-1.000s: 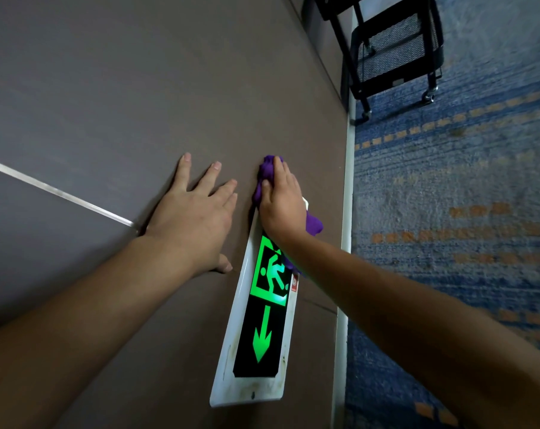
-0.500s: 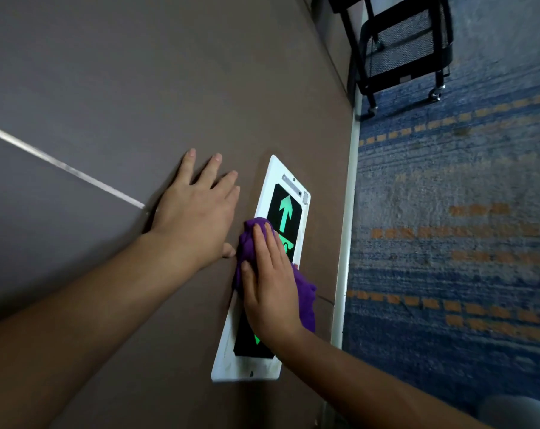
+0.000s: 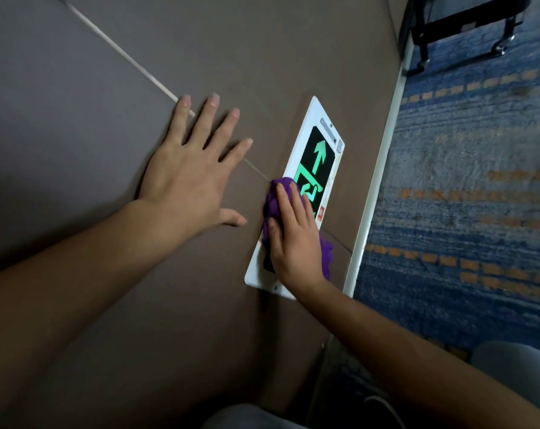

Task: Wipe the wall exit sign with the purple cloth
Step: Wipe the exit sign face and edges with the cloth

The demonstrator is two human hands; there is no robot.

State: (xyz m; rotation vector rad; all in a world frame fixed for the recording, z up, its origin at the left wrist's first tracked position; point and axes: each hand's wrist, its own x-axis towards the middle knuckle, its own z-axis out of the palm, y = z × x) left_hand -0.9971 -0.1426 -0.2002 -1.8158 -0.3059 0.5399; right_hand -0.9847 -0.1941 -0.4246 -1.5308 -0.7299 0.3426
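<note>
1. Right now the right hand (image 3: 295, 243) lies flat w/ fingers together, pressing the cloth (image 3: 274, 201) onto the sign's (image 3: 309, 131) near half.
2. Sign is fixed low on the brown wall (image 3: 107, 88), just left of the white skirting (image 3: 383, 168); green arrow shows at its far end.
3. Left hand (image 3: 191, 168) is spread open, palm on wall, left of sign, holding nothing.
4. Blue carpet (image 3: 467, 168) at right.

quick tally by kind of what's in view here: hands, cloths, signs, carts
hands: 2 (left hand, right hand)
cloths: 1 (purple cloth)
signs: 1 (exit sign)
carts: 1 (black cart)
total: 5
</note>
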